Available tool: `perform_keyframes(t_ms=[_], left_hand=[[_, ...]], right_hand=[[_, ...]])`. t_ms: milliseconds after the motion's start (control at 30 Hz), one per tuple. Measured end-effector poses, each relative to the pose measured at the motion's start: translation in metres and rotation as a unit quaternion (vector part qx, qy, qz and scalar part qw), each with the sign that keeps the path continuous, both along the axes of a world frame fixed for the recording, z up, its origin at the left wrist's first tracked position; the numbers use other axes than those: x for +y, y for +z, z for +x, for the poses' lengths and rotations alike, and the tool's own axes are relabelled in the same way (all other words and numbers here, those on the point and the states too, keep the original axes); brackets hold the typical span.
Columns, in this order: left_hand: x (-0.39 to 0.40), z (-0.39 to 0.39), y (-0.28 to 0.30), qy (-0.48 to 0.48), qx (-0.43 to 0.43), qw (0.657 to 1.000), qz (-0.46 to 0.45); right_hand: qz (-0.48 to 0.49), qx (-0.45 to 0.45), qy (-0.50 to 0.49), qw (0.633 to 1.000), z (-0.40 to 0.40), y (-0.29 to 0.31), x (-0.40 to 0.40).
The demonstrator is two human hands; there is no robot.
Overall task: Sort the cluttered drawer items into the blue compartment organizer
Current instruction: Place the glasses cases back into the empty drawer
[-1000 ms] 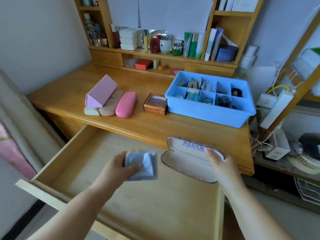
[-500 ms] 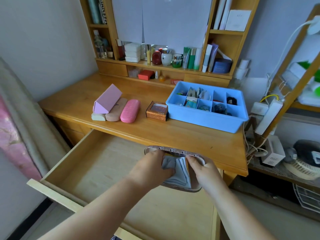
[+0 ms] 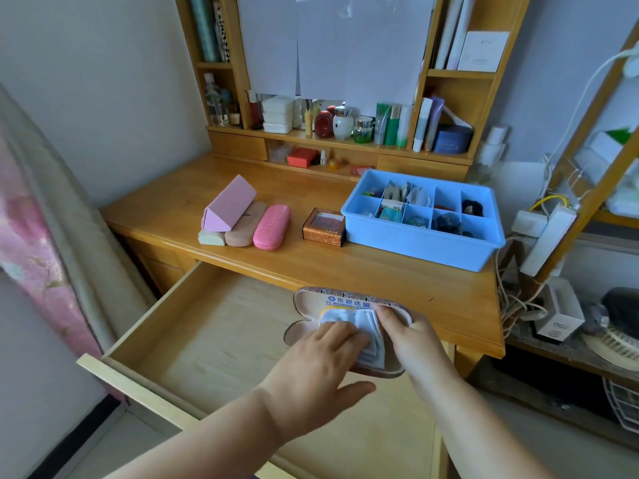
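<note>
Over the pulled-out drawer [image 3: 193, 347], my right hand [image 3: 411, 337] holds an open brown glasses case [image 3: 349, 299] by its right end. A folded grey-white cloth [image 3: 363, 323] lies inside the case. My left hand [image 3: 321, 371] rests flat on that cloth, fingers spread, pressing it down. The blue compartment organizer [image 3: 422, 243] sits on the desk at the back right, its cells holding small packets and dark items.
On the desk top lie a pink triangular case [image 3: 228, 205], a tan case [image 3: 245, 224], a pink glasses case [image 3: 272, 227] and a small brown box [image 3: 324, 227]. Shelves with bottles stand behind. A cable-laden rack [image 3: 553, 236] flanks the desk on the right; a bed is at the left.
My left hand brought the cloth from mid-air into the open case and now presses it flat. The case has shifted slightly left over the drawer.
</note>
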State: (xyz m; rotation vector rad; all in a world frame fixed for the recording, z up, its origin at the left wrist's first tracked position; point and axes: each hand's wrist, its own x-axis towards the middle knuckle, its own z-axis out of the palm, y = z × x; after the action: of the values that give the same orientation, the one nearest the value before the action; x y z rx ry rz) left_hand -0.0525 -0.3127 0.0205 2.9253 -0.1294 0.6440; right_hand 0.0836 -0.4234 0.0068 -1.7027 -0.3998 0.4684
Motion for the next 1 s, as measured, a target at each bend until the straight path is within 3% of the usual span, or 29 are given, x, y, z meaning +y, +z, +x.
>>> perform_keyframes(t_ms=[100,200,300,367,467,633,733,867,933,1000], left_hand=[[-0.011,0.007,-0.003,0.062,0.018,0.996,-0.060],[-0.013,0.012,-0.004,0.038,-0.021,0.993,-0.112],[-0.009,0.014,0.001,-0.025,-0.032,0.996,-0.081],[-0.005,0.017,0.006,-0.034,-0.029,0.997,-0.058],[0.000,0.022,0.009,-0.036,-0.039,0.997,-0.057],[0.025,0.012,0.007,-0.044,-0.032,0.995,-0.083],[0.042,0.006,0.006,-0.030,-0.049,0.998,-0.018],[0.056,0.001,0.021,0.046,-0.134,0.986,-0.090],[0.058,0.006,0.034,0.058,-0.064,0.988,-0.125],[0.058,0.016,0.047,0.055,0.119,0.973,-0.188]], right_hand=[[0.006,-0.006,0.009,1.000,-0.004,0.004,0.004],[0.050,0.037,0.025,0.998,-0.004,0.008,0.005],[0.084,0.117,0.038,0.989,-0.005,0.011,0.003],[0.130,0.196,0.098,0.967,-0.002,0.013,-0.001],[0.165,0.216,0.167,0.948,-0.001,0.018,-0.006],[0.159,0.217,0.050,0.962,0.010,0.010,-0.006],[0.144,0.212,0.033,0.966,0.013,0.009,-0.008],[0.108,0.207,0.047,0.971,0.017,0.009,-0.011],[0.089,0.205,0.108,0.969,0.020,0.014,-0.013],[0.073,0.208,0.192,0.956,0.022,0.021,-0.013]])
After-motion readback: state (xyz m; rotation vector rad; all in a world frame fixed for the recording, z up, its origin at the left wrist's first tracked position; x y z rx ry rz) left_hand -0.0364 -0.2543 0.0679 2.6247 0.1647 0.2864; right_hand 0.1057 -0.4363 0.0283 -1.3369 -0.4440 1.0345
